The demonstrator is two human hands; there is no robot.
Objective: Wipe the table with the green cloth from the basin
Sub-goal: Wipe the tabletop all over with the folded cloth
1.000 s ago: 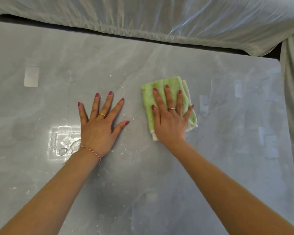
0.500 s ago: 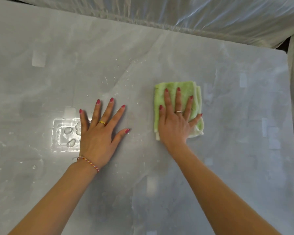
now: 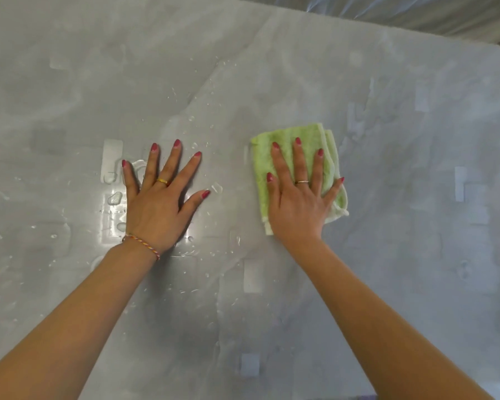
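Both hands lie flat: right hand (image 3: 298, 206) presses the green cloth (image 3: 296, 137), now slid further right of the empty left hand (image 3: 159, 206), wiping table (image 3: 416, 255).

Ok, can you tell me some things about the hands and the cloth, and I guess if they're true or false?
1. The right hand lies flat on the green cloth. True.
2. The left hand is holding the cloth too. False: it rests bare on the table, apart from the cloth.
3. There are water drops on the table near the left hand. True.
4. The cloth is spread out in a single layer. False: it is folded, with layered edges showing at its right side.
5. The left wrist wears a braided bracelet. True.
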